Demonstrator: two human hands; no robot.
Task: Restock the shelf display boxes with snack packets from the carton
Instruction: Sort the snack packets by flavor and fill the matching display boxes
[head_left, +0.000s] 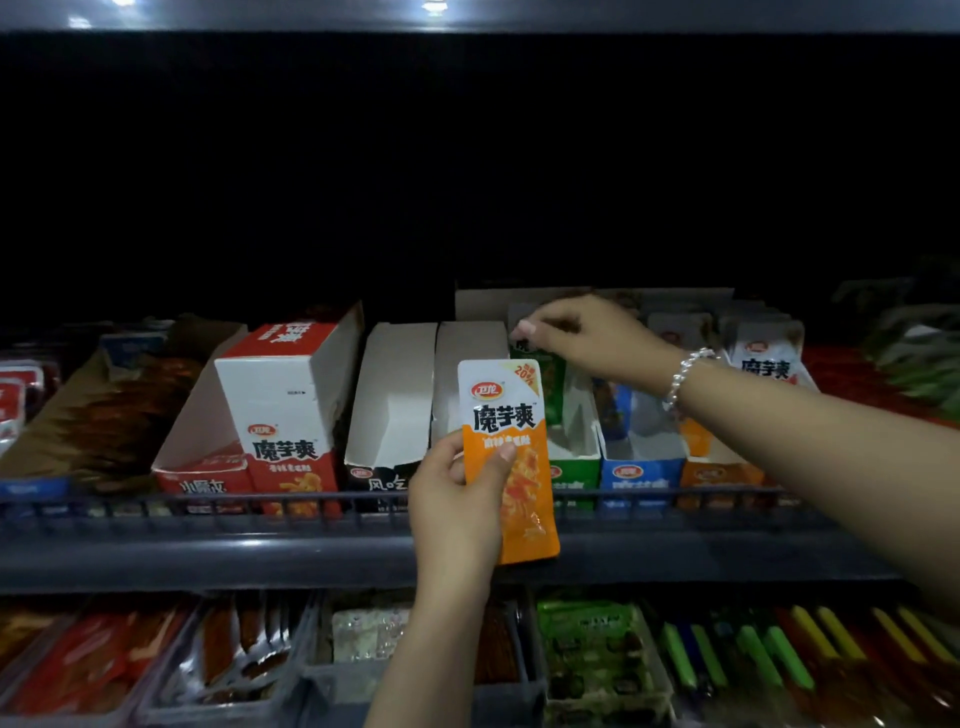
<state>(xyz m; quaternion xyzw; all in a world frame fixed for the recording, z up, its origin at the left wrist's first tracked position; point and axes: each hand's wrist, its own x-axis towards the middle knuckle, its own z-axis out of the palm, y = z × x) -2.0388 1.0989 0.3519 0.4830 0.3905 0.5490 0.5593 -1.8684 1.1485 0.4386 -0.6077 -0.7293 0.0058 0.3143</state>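
Standing at the shelf (208, 551), the person held an orange packet (511, 457) upright in the left hand (457, 499), thumb clamped across its front, just before the shelf's front rail. The right hand (587, 338) reached toward the back of the shelf and pinched the top of a green packet (545, 379) standing in the green display box (574, 467). That box looked only part filled, and the black box (389, 405) beside it seemed nearly empty, so much restocking appeared left. The orange display box (722, 473) sat further right, well apart from the orange packet. No carton was visible.
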